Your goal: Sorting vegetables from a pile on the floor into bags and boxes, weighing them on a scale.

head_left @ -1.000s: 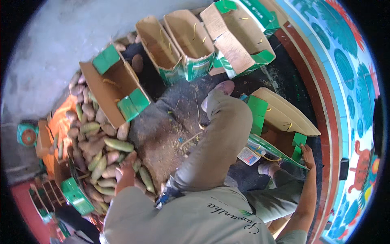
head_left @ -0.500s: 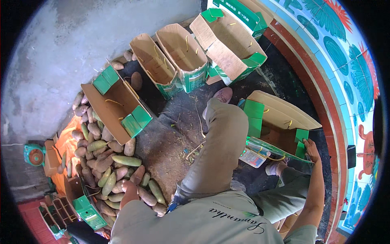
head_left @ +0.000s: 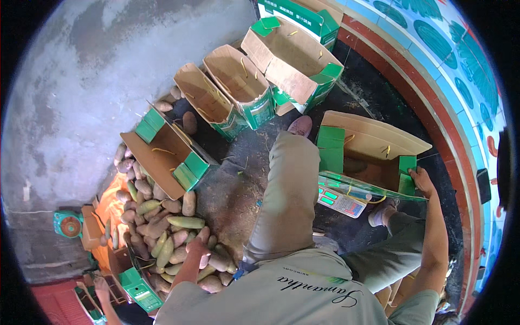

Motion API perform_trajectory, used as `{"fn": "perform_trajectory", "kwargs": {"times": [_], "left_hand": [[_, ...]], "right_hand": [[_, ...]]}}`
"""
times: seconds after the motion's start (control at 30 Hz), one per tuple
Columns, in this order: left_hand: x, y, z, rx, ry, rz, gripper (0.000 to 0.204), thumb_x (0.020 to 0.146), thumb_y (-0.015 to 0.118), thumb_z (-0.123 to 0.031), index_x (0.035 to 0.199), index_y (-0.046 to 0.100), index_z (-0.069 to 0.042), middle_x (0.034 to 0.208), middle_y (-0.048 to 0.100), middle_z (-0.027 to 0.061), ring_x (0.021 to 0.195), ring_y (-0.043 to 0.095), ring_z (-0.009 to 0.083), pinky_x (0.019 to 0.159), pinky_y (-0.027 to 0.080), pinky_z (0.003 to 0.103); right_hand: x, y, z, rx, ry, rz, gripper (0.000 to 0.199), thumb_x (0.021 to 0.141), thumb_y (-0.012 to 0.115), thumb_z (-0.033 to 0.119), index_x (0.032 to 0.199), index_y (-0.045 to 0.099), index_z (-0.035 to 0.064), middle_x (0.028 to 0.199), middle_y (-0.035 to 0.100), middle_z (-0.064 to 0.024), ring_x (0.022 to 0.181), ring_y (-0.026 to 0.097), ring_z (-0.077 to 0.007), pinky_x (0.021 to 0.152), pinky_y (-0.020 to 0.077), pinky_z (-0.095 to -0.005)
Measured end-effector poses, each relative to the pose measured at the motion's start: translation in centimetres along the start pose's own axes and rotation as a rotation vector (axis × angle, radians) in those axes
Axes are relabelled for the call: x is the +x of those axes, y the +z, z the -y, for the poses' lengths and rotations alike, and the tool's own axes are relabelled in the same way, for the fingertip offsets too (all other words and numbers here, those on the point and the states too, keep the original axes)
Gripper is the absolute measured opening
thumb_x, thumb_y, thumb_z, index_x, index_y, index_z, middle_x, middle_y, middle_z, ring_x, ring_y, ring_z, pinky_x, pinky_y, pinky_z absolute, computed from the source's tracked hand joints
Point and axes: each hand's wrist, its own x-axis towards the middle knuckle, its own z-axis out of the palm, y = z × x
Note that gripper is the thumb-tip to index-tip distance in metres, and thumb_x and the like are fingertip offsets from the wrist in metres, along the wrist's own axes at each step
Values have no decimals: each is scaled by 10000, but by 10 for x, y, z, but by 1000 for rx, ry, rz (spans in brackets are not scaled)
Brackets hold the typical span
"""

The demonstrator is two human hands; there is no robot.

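Observation:
At the front edge of a heap of oblong brown and green tubers (head_left: 162,233), my left hand (head_left: 197,251) closes around a reddish-brown tuber (head_left: 203,234). Its fingers are partly hidden. To the right, my right hand (head_left: 423,182) grips the short green end flap of an open green carton (head_left: 374,130). Inside that carton a brownish tuber (head_left: 353,164) lies in shadow. Beside the carton's near wall sits a scale panel with a keypad (head_left: 346,205); whether the carton rests on the scale I cannot tell.
Ahead, several open cartons (head_left: 238,81) stand in a row; another open carton (head_left: 168,157) tilts by the heap. A green fan (head_left: 68,223) and an orange sheet (head_left: 111,197) lie left. Another person's hand (head_left: 101,288) shows at lower left. A tiled wall (head_left: 460,70) curves along the right.
My view has shifted slightly. My left hand has come up over the heap with a tuber in it. My right hand stays on the carton flap. Another person's arm has entered at lower left.

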Motion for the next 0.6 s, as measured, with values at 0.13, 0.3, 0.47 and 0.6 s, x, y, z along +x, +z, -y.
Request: {"fn": "perform_trajectory", "kwargs": {"times": [0.13, 0.3, 0.47, 0.6], "left_hand": [[-47, -63, -21, -63, 84, -267, 810, 548, 759, -420, 1221, 422, -118, 1171, 479, 171, 1041, 529, 312, 841, 469, 376], [-116, -149, -54, -411, 364, -829, 604, 593, 742, -293, 1078, 480, -46, 1042, 522, 145, 982, 522, 332, 856, 433, 378], [-200, -249, -98, -774, 783, -1323, 477, 576, 730, -119, 983, 508, -5, 942, 517, 133, 897, 516, 280, 833, 408, 346], [-255, -302, -160, -1135, 1068, -1140, 482, 635, 706, -73, 1062, 493, -6, 999, 519, 82, 952, 492, 180, 869, 386, 303]], "right_hand": [[0, 0, -8, -64, -60, -39, 356, 838, 539, 279, 893, 547, -73, 764, 598, -199, 755, 599, -303, 654, 434, -394], [6, 2, -17, -168, -29, -39, 351, 846, 518, 273, 888, 551, -74, 794, 605, -227, 788, 604, -355, 687, 463, -411], [-8, -1, 11, -85, -40, 28, 353, 857, 495, 266, 928, 559, -74, 801, 606, -231, 687, 629, -326, 563, 520, -395], [-7, -4, 7, -74, -22, 26, 344, 854, 496, 251, 932, 557, -78, 810, 608, -235, 609, 630, -312, 499, 515, -386]]}}
